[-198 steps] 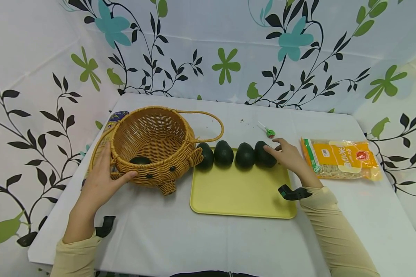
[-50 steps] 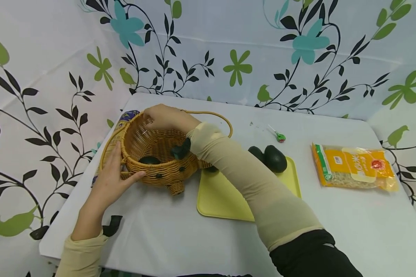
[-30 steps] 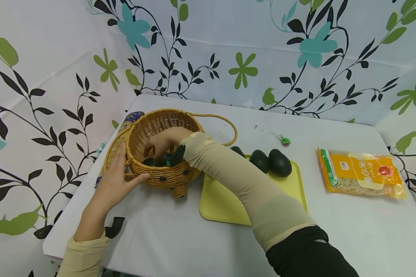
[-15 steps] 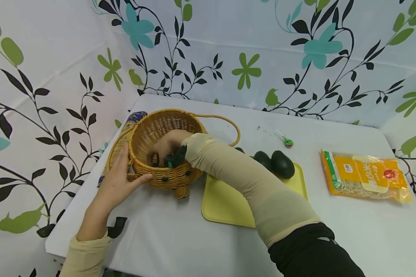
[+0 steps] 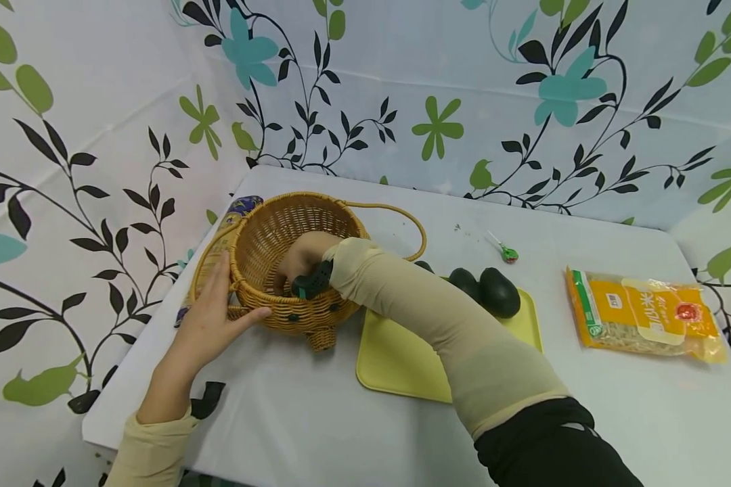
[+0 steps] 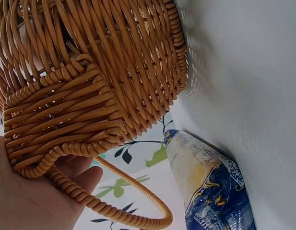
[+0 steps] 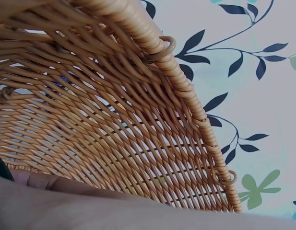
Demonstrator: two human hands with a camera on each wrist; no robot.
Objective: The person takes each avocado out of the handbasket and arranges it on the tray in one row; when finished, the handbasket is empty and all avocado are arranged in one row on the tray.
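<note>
A round wicker basket [image 5: 274,230] with an animal face stands at the left of the table. My left hand [image 5: 210,325] rests against its left side, thumb spread along the front, and in the left wrist view the palm lies by a woven ear [image 6: 61,115]. My right hand [image 5: 301,257] is down inside the basket, its fingertips hidden by the front wall. A dark green edge [image 7: 1,170], probably an avocado, shows beside that hand in the right wrist view. Avocados [image 5: 499,293] sit on the yellow tray [image 5: 402,368], partly behind the right sleeve.
A yellow-orange bag of grain [image 5: 646,312] lies at the right. A green-wrapped lollipop [image 5: 509,255] lies behind the tray. A blue and gold packet [image 6: 210,187] stands behind the basket's left side. The basket's handle loop [image 5: 402,210] sticks out to the right.
My right hand went from the tray's avocados into the basket, then sank from its back toward the front near the avocado there. The left hand stays at the basket. The view shifted slightly.
</note>
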